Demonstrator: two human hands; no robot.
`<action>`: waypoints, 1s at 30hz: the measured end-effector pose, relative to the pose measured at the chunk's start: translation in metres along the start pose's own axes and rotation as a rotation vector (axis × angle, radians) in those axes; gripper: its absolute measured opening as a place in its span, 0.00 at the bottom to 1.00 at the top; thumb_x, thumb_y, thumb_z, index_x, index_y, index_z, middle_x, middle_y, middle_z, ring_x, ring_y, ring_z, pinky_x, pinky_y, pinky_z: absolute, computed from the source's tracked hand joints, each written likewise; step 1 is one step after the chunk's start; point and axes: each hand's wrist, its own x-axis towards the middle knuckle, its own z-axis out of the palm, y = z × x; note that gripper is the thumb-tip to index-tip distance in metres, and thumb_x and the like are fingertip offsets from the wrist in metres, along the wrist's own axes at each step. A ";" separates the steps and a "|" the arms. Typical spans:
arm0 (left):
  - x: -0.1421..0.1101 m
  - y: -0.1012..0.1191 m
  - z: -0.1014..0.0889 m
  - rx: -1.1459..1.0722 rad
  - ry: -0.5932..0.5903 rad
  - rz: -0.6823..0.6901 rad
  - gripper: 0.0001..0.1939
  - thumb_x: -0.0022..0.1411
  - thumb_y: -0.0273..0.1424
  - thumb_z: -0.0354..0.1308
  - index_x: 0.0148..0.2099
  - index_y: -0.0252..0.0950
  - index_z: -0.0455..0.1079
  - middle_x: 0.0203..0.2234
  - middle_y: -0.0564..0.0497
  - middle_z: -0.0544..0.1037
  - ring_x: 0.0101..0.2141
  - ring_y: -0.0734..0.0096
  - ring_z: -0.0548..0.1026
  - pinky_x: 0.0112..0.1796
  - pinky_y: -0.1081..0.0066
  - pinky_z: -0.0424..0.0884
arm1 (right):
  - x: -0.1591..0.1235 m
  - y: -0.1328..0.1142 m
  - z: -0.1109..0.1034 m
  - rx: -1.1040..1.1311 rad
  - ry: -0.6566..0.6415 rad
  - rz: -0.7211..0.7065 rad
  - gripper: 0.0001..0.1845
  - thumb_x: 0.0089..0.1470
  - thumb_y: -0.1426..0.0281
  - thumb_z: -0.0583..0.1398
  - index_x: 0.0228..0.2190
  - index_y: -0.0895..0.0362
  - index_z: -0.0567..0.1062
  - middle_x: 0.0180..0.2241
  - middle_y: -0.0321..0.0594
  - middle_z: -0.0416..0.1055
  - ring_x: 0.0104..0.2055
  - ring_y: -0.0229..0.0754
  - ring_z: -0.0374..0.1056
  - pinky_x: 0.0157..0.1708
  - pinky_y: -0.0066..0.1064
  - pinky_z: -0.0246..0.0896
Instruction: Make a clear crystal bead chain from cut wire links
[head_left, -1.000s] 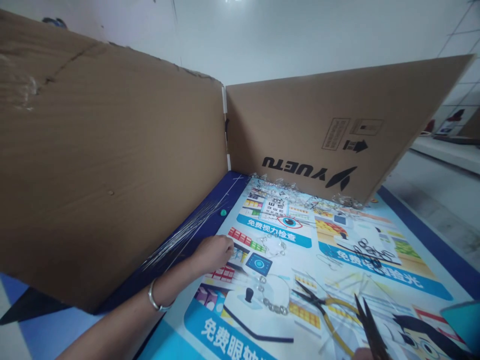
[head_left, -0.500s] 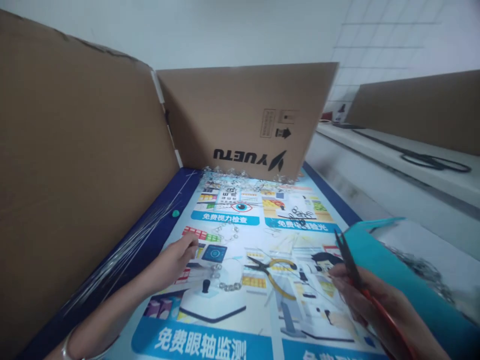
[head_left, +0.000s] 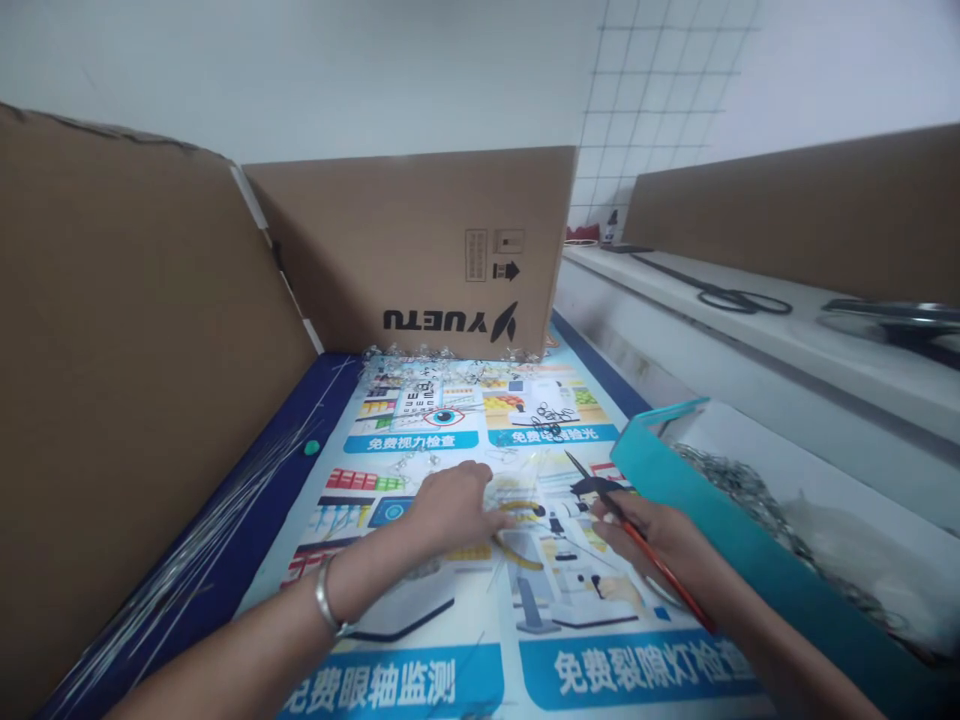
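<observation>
My left hand point(head_left: 459, 505) reaches over the yellow-handled pliers point(head_left: 516, 554), its thumb apart from its bent fingers. It covers the jaws of those pliers, and I cannot tell whether it touches them. In my right hand point(head_left: 660, 535) are red-handled pliers point(head_left: 669, 578), their dark pointed jaws aimed up and to the left. Thin pale wires lie on the printed mat point(head_left: 480, 625) between the hands. A small string of clear beads point(head_left: 416, 462) rests beyond my left hand. My left forearm partly hides more beads.
A turquoise box point(head_left: 637, 450) at right holds tangled metal pieces point(head_left: 739, 490). Long wires point(head_left: 202, 570) lie along the left edge by a cardboard wall point(head_left: 135, 350). Dark rings point(head_left: 553, 420) and a heap of clear beads point(head_left: 442, 362) are farther back. A green piece point(head_left: 311, 448) sits left.
My left hand has moved right, from beside the blue printed square to over the yellow-handled pliers. The right hand still grips the red-handled pliers. The view has turned right, showing more of the turquoise box.
</observation>
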 end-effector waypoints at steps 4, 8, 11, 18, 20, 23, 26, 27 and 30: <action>0.014 0.023 0.018 0.130 -0.018 0.058 0.39 0.41 0.60 0.54 0.47 0.34 0.65 0.42 0.41 0.69 0.40 0.51 0.70 0.38 0.60 0.67 | 0.001 0.000 -0.002 0.049 0.023 0.037 0.13 0.51 0.61 0.54 0.34 0.56 0.71 0.29 0.38 0.73 0.30 0.43 0.69 0.27 0.28 0.61; 0.019 0.033 0.026 0.188 -0.018 0.060 0.41 0.40 0.60 0.53 0.47 0.33 0.65 0.45 0.39 0.66 0.42 0.50 0.69 0.39 0.61 0.67 | 0.000 -0.001 -0.001 0.066 0.032 0.019 0.12 0.51 0.62 0.55 0.33 0.56 0.71 0.28 0.37 0.73 0.29 0.42 0.68 0.27 0.27 0.61; 0.021 0.034 0.025 0.240 -0.032 0.046 0.33 0.45 0.53 0.55 0.47 0.33 0.65 0.45 0.40 0.66 0.42 0.52 0.69 0.38 0.61 0.68 | -0.001 0.000 -0.001 0.075 0.046 0.004 0.12 0.51 0.61 0.55 0.34 0.55 0.71 0.28 0.37 0.73 0.29 0.42 0.68 0.27 0.27 0.61; 0.028 0.030 0.025 0.265 -0.072 0.030 0.14 0.55 0.36 0.50 0.41 0.34 0.68 0.39 0.42 0.71 0.38 0.57 0.73 0.36 0.64 0.68 | -0.002 0.003 0.000 0.122 0.049 -0.051 0.13 0.51 0.61 0.55 0.35 0.56 0.71 0.32 0.38 0.74 0.33 0.43 0.69 0.30 0.28 0.62; 0.030 0.028 0.026 0.261 -0.081 0.022 0.13 0.57 0.34 0.48 0.40 0.34 0.68 0.39 0.43 0.72 0.38 0.58 0.73 0.36 0.65 0.68 | -0.001 0.002 0.000 0.143 0.051 -0.056 0.13 0.51 0.62 0.55 0.35 0.56 0.72 0.32 0.39 0.74 0.33 0.43 0.69 0.30 0.28 0.63; 0.033 0.025 0.027 0.247 -0.091 0.016 0.12 0.58 0.34 0.48 0.39 0.35 0.68 0.40 0.45 0.73 0.38 0.60 0.73 0.35 0.67 0.68 | -0.001 0.001 0.001 0.162 0.053 -0.058 0.13 0.51 0.62 0.55 0.36 0.57 0.72 0.32 0.39 0.74 0.33 0.43 0.69 0.29 0.28 0.63; 0.035 0.021 0.027 0.230 -0.103 0.022 0.10 0.58 0.34 0.49 0.38 0.36 0.68 0.40 0.46 0.73 0.37 0.62 0.73 0.34 0.68 0.68 | -0.002 0.000 0.002 0.159 0.039 -0.053 0.13 0.52 0.62 0.54 0.35 0.57 0.72 0.32 0.39 0.74 0.34 0.44 0.69 0.30 0.28 0.63; 0.035 0.020 0.026 0.225 -0.107 0.026 0.10 0.57 0.34 0.49 0.38 0.37 0.68 0.40 0.46 0.73 0.36 0.62 0.74 0.33 0.69 0.67 | -0.002 0.000 0.002 0.156 0.035 -0.046 0.13 0.52 0.62 0.54 0.35 0.57 0.72 0.32 0.39 0.74 0.34 0.44 0.69 0.30 0.28 0.62; 0.036 0.019 0.026 0.218 -0.109 0.034 0.09 0.58 0.33 0.49 0.37 0.37 0.68 0.38 0.47 0.74 0.35 0.64 0.74 0.32 0.70 0.67 | -0.003 0.001 0.004 0.153 0.030 -0.030 0.14 0.52 0.61 0.54 0.36 0.57 0.71 0.30 0.38 0.74 0.31 0.42 0.68 0.27 0.27 0.62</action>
